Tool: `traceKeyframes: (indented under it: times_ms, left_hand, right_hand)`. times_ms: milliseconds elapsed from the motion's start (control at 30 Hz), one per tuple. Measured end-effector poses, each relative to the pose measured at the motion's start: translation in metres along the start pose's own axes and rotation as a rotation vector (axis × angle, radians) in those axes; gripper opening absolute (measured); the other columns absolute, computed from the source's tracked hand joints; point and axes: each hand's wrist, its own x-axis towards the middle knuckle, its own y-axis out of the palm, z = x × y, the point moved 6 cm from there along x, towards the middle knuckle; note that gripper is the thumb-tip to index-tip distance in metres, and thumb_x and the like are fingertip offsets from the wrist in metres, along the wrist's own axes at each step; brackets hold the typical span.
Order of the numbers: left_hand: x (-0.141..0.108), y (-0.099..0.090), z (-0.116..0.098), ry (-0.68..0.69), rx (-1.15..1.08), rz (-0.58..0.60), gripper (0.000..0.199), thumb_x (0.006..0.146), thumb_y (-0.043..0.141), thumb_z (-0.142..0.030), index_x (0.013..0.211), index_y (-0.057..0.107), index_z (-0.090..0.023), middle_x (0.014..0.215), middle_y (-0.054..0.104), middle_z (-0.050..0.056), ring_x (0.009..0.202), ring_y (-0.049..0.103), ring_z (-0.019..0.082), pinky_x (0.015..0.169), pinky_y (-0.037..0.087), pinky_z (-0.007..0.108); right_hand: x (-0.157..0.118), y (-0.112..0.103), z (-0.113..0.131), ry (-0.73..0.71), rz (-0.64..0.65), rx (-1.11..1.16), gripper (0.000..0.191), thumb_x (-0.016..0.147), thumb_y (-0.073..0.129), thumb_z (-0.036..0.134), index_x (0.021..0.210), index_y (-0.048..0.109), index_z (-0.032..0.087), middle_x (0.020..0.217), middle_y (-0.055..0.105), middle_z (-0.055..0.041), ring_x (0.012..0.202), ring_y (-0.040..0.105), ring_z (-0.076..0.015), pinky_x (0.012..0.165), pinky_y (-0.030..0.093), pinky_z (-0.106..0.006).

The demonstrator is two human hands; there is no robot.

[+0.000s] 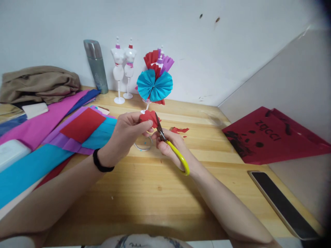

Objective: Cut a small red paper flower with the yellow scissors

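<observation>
Between its thumb and fingers, my left hand [129, 132] pinches a small piece of red paper [148, 119] with a wavy, flower-like edge. My right hand [172, 144] is closed on yellow-handled scissors [178, 155], whose dark blades lie against the right edge of the red paper. Below the hands a thin ring-shaped item [143, 148] rests on the wooden table [144, 193]. Red paper scraps [180, 130] lie just beyond my right hand. Behind them stands a mini dress form decorated with pleated blue paper [154, 85] and red and purple fans.
Two white mini dress forms [118, 72] and a grey-green flask [96, 67] stand along the wall. Coloured paper sheets [84, 124] and a brown cloth [41, 82] cover the left side. To the right are a red paper bag [274, 137] and a phone [283, 203].
</observation>
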Motion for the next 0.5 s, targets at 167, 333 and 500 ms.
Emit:
traceKeyframes:
  times_ms: [167, 333, 500]
  left_hand:
    - [0.0004, -0.0011, 0.0014, -0.008, -0.018, -0.007, 0.012, 0.070, 0.077, -0.026, 0.063, 0.075, -0.016, 0.064, 0.073, 0.004, 0.059, 0.062, 0.013, 0.057, 0.051, 0.025]
    - [-0.0008, -0.0012, 0.0023, -0.016, -0.034, -0.010, 0.009, 0.070, 0.077, -0.024, 0.066, 0.078, -0.017, 0.065, 0.075, 0.004, 0.059, 0.063, 0.013, 0.057, 0.051, 0.024]
    - [-0.0011, -0.0015, 0.0023, -0.020, -0.024, -0.019, 0.010, 0.071, 0.077, -0.025, 0.065, 0.077, -0.017, 0.065, 0.075, 0.004, 0.059, 0.064, 0.014, 0.058, 0.052, 0.025]
  right_hand:
    - [0.0003, -0.0004, 0.0025, 0.004, -0.001, 0.005, 0.070, 0.086, 0.052, 0.089, 0.091, 0.062, 0.020, 0.071, 0.051, 0.0008, 0.061, 0.043, -0.0146, 0.055, 0.034, -0.028]
    - [-0.0003, -0.0003, 0.0026, 0.007, 0.006, 0.040, 0.069, 0.086, 0.054, 0.088, 0.091, 0.062, 0.020, 0.072, 0.051, 0.0008, 0.061, 0.044, -0.0140, 0.056, 0.036, -0.028]
    - [-0.0016, -0.0003, 0.0028, 0.010, 0.007, 0.051, 0.066, 0.087, 0.056, 0.085, 0.090, 0.062, 0.020, 0.072, 0.051, 0.0007, 0.061, 0.044, -0.0137, 0.055, 0.035, -0.027]
